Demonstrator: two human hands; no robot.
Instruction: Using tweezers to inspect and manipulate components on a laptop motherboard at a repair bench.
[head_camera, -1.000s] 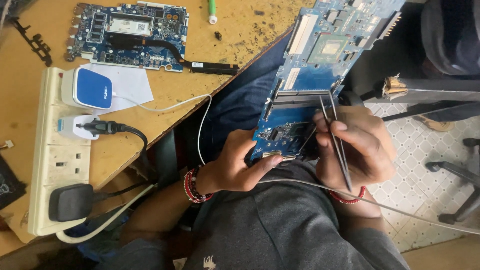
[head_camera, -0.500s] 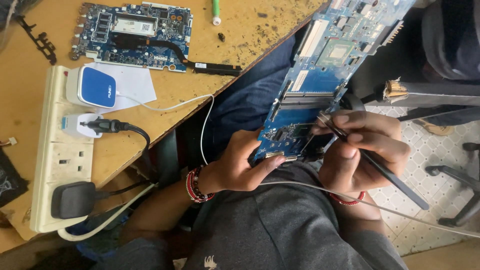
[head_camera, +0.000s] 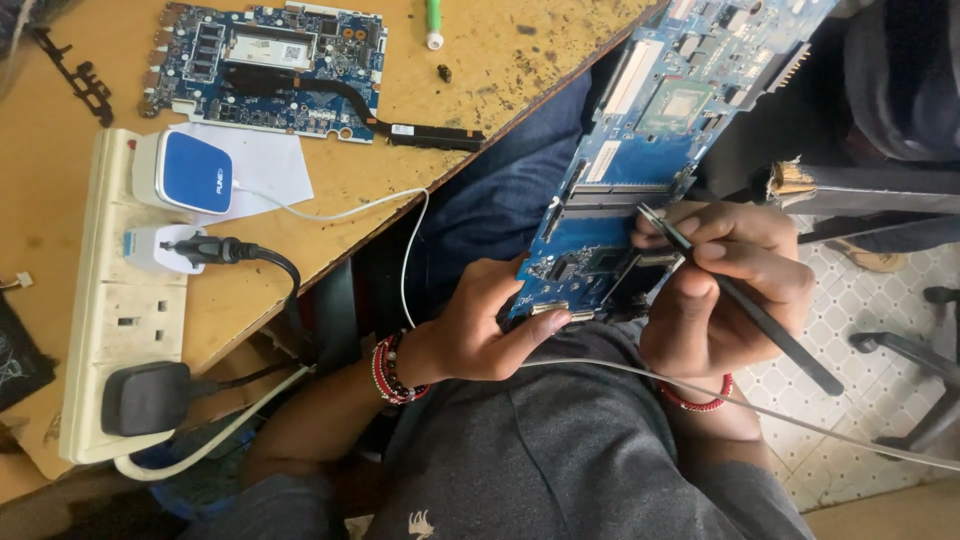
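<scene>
Head view: a blue board (head_camera: 640, 170) was held over the lap, its far end leaning past the right edge of the wooden table (head_camera: 500, 60). The left hand (head_camera: 480, 325) pinched the board's near edge, thumb on its face. The right hand (head_camera: 725, 285) was closed around black tweezers (head_camera: 745, 300), tips touching the board near its middle. A second board (head_camera: 270, 65) lay at the table's far edge; a white power strip (head_camera: 110, 310) with plugged chargers sat along the left edge.
</scene>
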